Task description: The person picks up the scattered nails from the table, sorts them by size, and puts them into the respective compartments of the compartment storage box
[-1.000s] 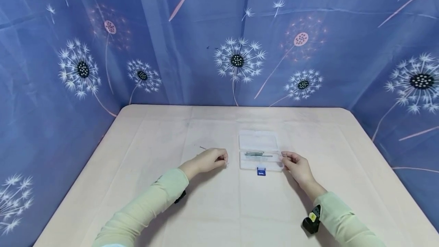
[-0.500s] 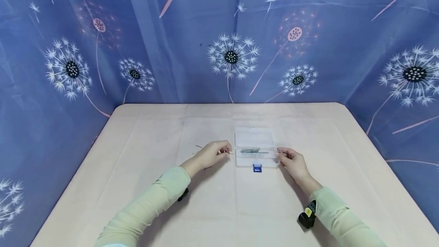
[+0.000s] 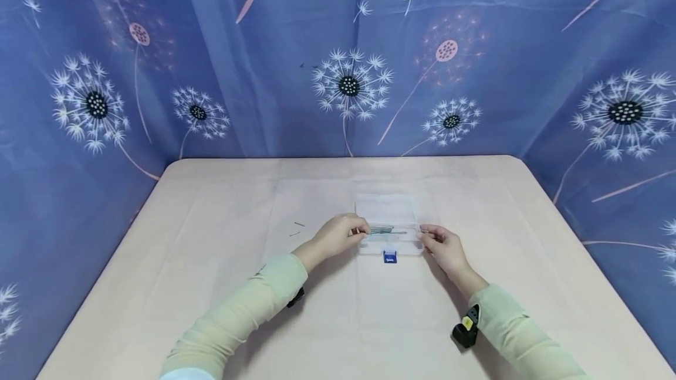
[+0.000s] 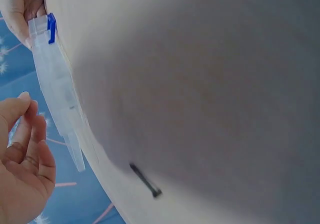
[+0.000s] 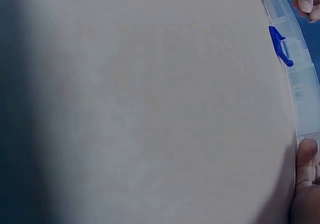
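A clear plastic box (image 3: pixel 404 247) stands on the table with its lid (image 3: pixel 387 209) folded back and its blue latch (image 3: pixel 389 257) hanging at the front. Several long dark screws (image 3: pixel 388 231) lie in its rear compartment. Over the box's left end is my left hand (image 3: pixel 336 234), thumb and forefinger pinched together; a tiny dark tip, apparently of a screw (image 5: pixel 311 19), shows at the fingertips in the right wrist view. My right hand (image 3: pixel 446 252) holds the box's right end between thumb and fingers.
Two small dark screws, one (image 3: pixel 299 224) behind the other (image 3: pixel 294 233), lie on the table (image 3: pixel 237 210) to the left of the box. A blue curtain with dandelion prints (image 3: pixel 296 104) surrounds the table's back and sides.
My left hand has moved right from the bare table to over the box's left end, uncovering the two screws on the table. The right hand stays at the box; the head view has shifted slightly.
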Motion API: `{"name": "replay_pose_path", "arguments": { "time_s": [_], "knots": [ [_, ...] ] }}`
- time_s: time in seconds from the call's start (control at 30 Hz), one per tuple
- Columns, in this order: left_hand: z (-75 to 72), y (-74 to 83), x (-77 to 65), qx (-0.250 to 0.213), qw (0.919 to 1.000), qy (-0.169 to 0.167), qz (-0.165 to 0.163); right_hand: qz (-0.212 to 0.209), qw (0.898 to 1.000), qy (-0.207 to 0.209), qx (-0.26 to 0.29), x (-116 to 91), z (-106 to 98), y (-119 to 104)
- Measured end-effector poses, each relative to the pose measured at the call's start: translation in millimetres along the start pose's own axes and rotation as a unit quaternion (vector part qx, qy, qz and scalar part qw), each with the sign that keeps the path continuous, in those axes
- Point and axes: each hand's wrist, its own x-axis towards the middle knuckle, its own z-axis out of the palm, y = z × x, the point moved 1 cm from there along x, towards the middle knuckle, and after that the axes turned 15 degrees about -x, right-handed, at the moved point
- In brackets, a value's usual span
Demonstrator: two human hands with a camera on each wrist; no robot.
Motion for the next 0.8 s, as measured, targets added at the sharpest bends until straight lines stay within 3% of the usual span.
{"name": "replay_pose_path", "arguments": {
  "time_s": [0.53, 0.8],
  "knots": [
    [12.6, 1.4, 4.5, 0.016, 0.9998, 0.007, -0.009, -0.002, 1.000, 0.007, 0.005, -1, 3, 2],
    [7.9, 2.4, 2.8, 0.016, 0.9996, 0.021, -0.013, -0.001, 1.000, 0.006, 0.004, 0, 3, 1]
  ]
}}
